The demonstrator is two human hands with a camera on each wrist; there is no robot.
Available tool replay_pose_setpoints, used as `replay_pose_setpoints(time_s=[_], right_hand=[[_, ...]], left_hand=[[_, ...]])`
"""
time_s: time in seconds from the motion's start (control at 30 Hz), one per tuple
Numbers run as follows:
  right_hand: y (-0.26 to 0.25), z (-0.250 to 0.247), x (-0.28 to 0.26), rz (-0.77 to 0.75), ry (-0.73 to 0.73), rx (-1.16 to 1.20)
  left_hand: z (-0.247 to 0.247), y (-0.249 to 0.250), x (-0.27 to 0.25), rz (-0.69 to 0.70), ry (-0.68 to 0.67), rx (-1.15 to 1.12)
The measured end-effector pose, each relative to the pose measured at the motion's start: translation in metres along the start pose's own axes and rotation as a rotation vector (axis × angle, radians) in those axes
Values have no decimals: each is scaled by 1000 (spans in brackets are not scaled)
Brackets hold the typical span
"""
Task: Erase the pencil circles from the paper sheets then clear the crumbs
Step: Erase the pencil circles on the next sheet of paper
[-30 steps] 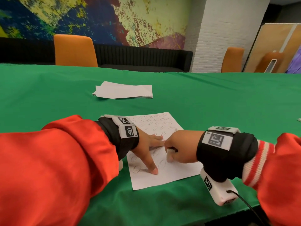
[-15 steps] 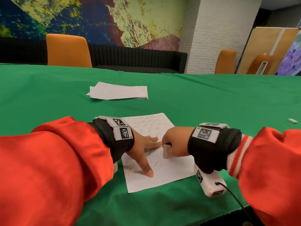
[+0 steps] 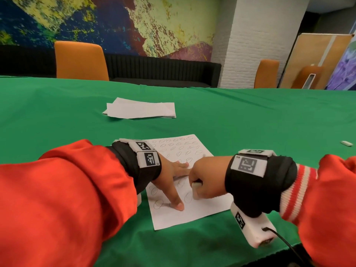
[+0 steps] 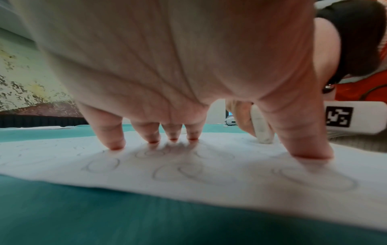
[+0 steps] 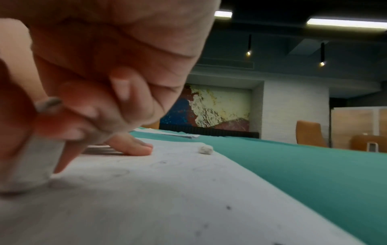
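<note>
Left hand [image 3: 173, 182] spread flat pinning the sheet [image 3: 192, 212], right hand [image 3: 206, 182] pinching an eraser [image 3: 196, 189]. Barely started imo, most circles [image 3: 179, 146] left, crumbs [image 5: 205, 150] uncleared.

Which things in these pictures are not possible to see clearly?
- Eraser: mostly hidden in the right hand, head view.
- Circles under the left hand on the paper sheet: covered.
- Small white piece on the green table: too small to identify.

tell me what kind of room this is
Probably an office meeting room or lounge. A long table under green cloth has orange chairs along its far side, with a black sofa beneath a big abstract mural on the wall.
</note>
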State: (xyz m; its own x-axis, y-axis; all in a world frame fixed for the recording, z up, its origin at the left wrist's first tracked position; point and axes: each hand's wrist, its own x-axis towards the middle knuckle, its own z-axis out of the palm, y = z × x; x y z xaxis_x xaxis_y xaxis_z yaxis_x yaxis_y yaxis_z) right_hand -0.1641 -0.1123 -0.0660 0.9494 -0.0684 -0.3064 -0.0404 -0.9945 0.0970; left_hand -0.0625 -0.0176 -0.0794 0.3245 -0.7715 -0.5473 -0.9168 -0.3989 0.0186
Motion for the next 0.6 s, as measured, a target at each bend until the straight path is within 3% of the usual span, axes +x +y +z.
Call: replay_pose_setpoints(time_s=[0.13, 0.3, 0.47, 0.6], right_hand=[[7, -5, 4, 72, 13, 6], [0, -1, 0, 5, -1, 33], [11, -4, 6, 83, 27, 55], [5, 0, 1, 15, -4, 64]], left_hand=[[1, 0, 2, -23, -5, 20], [0, 2, -2, -9, 4, -4], [0, 2, 0, -29, -4, 21], [-1, 2, -3, -5, 0, 1]])
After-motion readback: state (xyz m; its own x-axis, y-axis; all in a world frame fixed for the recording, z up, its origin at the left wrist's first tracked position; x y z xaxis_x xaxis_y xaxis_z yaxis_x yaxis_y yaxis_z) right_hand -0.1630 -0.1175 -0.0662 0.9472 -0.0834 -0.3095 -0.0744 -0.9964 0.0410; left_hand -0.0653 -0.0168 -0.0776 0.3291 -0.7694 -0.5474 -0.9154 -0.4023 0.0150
